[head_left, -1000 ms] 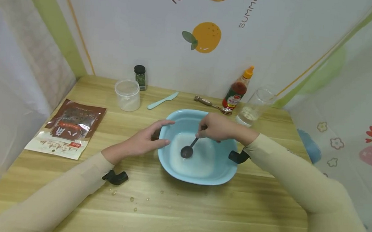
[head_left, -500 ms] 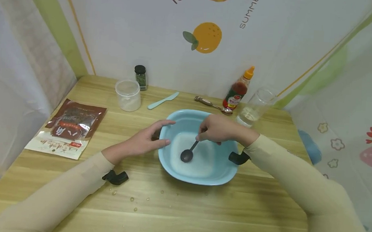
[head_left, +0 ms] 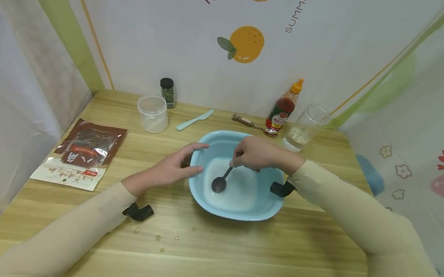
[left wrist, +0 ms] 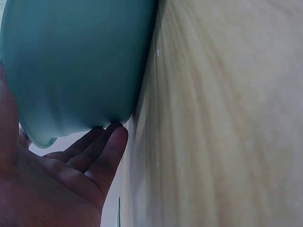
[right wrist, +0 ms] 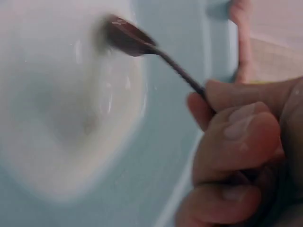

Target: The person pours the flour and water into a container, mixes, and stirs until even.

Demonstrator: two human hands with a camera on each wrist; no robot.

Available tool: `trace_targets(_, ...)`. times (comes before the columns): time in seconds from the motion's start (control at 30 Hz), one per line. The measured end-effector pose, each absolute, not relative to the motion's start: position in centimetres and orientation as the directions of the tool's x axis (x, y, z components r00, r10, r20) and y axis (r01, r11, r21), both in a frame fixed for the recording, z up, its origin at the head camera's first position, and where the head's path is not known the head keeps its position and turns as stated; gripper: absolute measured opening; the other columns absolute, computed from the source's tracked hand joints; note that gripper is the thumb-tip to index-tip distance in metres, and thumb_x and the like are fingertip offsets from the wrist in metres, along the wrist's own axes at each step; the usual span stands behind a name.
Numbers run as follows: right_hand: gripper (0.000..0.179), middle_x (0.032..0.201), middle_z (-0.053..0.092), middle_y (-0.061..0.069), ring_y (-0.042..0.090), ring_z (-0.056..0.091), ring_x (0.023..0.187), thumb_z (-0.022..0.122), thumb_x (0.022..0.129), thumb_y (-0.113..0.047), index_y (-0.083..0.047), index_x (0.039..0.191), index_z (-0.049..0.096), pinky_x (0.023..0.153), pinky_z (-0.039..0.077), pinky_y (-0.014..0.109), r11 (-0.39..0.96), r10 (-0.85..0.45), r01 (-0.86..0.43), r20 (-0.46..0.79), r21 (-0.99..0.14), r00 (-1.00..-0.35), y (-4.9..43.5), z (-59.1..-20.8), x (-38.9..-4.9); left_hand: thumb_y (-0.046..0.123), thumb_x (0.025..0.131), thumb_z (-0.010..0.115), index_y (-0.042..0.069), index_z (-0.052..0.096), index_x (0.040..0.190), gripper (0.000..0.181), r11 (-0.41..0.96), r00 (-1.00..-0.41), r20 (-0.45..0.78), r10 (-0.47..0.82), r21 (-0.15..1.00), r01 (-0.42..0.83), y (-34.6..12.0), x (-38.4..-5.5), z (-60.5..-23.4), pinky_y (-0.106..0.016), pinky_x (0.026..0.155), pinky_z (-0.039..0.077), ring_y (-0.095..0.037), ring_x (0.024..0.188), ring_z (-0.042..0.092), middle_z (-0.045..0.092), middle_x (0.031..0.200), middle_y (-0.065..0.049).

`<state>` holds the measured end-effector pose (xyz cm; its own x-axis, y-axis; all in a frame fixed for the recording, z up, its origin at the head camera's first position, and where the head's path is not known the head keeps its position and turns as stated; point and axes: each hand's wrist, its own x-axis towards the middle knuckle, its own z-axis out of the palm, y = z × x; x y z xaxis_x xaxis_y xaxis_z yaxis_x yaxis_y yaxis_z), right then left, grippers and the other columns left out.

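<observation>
A light blue plastic basin [head_left: 234,216] stands on the wooden table, with whitish, cloudy liquid [head_left: 241,194] in its bottom. My right hand [head_left: 254,152] reaches over it and pinches the handle of a dark spoon [head_left: 219,184]. The spoon slants down, its bowl at the liquid; the right wrist view shows thumb and fingers around the handle end. At the basin's left side, my left hand [head_left: 172,167] rests spread, with thumb and forefinger tips at the rim. Its other fingers [left wrist: 108,156] lie fairly straight against the outer wall in the left wrist view.
Behind the basin stand a clear tub [head_left: 152,115], a black-capped jar [head_left: 168,93], a sauce bottle [head_left: 283,106] and a glass [head_left: 304,128]. A mint knife [head_left: 194,120] and metal spoon [head_left: 255,125] lie there. A brown packet [head_left: 81,153] lies left. Water drops [head_left: 158,238] dot the front.
My right hand has shifted slightly left with the spoon, whose bowl has moved left within the basin. The left hand and the basin stay where they were.
</observation>
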<state>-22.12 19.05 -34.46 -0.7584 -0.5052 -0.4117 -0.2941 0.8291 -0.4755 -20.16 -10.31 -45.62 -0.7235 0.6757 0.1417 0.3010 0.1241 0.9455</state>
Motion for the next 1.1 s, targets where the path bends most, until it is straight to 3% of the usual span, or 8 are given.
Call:
trace_targets(0.13, 0.026, 0.069, 0.062, -0.001, 0.012, 0.052, 0.048, 0.073, 0.109, -0.028, -0.005, 0.107, 0.084, 0.051, 0.046, 0.026, 0.829, -0.493, -0.286, -0.386, -0.480, -0.780, 18.8, -34.7, -22.5, 0.014, 0.111, 0.069, 0.009, 0.036, 0.172, 0.069, 0.125, -0.721, 0.142, 0.678, 0.944, 0.304, -10.3, -20.2, -45.7, -0.049, 0.109, 0.060, -0.041, 0.143, 0.061, 0.050, 0.164, -0.024)
trace_targets(0.27, 0.021, 0.060, 0.057, 0.000, 0.013, 0.047, 0.044, 0.076, 0.107, -0.023, -0.005, 0.102, 0.085, 0.051, 0.043, 0.028, 0.855, -0.431, -0.239, -0.374, -0.461, -0.821, 19.7, -34.4, -22.6, 0.014, 0.111, 0.069, 0.008, 0.037, 0.171, 0.068, 0.129, -0.718, 0.145, 0.681, 0.941, 0.312, -10.2, -20.4, -45.8, -0.050, 0.110, 0.059, -0.042, 0.142, 0.061, 0.051, 0.163, -0.025)
trace_targets(0.43, 0.023, 0.059, 0.058, 0.001, 0.013, 0.048, 0.044, 0.076, 0.106, -0.024, -0.004, 0.103, 0.086, 0.052, 0.045, 0.029, 0.832, -0.480, -0.264, -0.395, -0.487, -0.783, 19.6, -34.4, -22.5, 0.014, 0.111, 0.069, 0.010, 0.038, 0.171, 0.067, 0.139, -0.723, 0.143, 0.675, 0.939, 0.315, -10.3, -20.4, -45.5, -0.049, 0.106, 0.061, -0.042, 0.140, 0.063, 0.052, 0.162, -0.025)
trace_targets(0.63, 0.022, 0.060, 0.059, 0.002, 0.014, 0.049, 0.045, 0.075, 0.107, -0.024, -0.004, 0.104, 0.085, 0.051, 0.044, 0.028, 0.871, -0.414, -0.239, -0.377, -0.429, -0.829, 19.4, -34.1, -22.8, 0.015, 0.111, 0.068, 0.008, 0.038, 0.170, 0.067, 0.129, -0.721, 0.143, 0.678, 0.943, 0.308, -10.3, -20.3, -45.5, -0.049, 0.108, 0.060, -0.043, 0.141, 0.062, 0.053, 0.161, -0.026)
trace_targets(0.7, 0.022, 0.056, 0.053, -0.001, 0.014, 0.049, 0.044, 0.076, 0.107, -0.024, -0.004, 0.103, 0.085, 0.053, 0.045, 0.029, 0.869, -0.423, -0.240, -0.398, -0.433, -0.814, 19.6, -34.1, -22.7, 0.014, 0.112, 0.068, 0.009, 0.038, 0.170, 0.066, 0.130, -0.721, 0.139, 0.678, 0.944, 0.304, -10.2, -20.2, -45.5, -0.050, 0.109, 0.060, -0.043, 0.141, 0.062, 0.053, 0.161, -0.026)
trace_targets(0.83, 0.024, 0.060, 0.057, -0.001, 0.014, 0.052, 0.045, 0.076, 0.107, -0.026, -0.003, 0.104, 0.085, 0.053, 0.047, 0.029, 0.846, -0.461, -0.256, -0.402, -0.467, -0.791, 19.2, -34.4, -22.8, 0.014, 0.112, 0.067, 0.009, 0.038, 0.171, 0.066, 0.125, -0.721, 0.139, 0.679, 0.946, 0.300, -10.3, -20.3, -45.5, -0.049, 0.108, 0.060, -0.043, 0.141, 0.061, 0.050, 0.164, -0.025)
trace_targets(1.1, 0.024, 0.054, 0.049, 0.001, 0.016, 0.050, 0.045, 0.074, 0.109, -0.024, -0.003, 0.106, 0.084, 0.050, 0.041, 0.029, 0.878, -0.335, -0.176, -0.308, -0.445, -0.891, 19.5, -34.6, -23.5, 0.014, 0.111, 0.069, 0.009, 0.038, 0.171, 0.067, 0.136, -0.723, 0.138, 0.677, 0.942, 0.307, -10.3, -20.1, -45.5, -0.048, 0.106, 0.062, -0.044, 0.144, 0.059, 0.045, 0.168, -0.024)
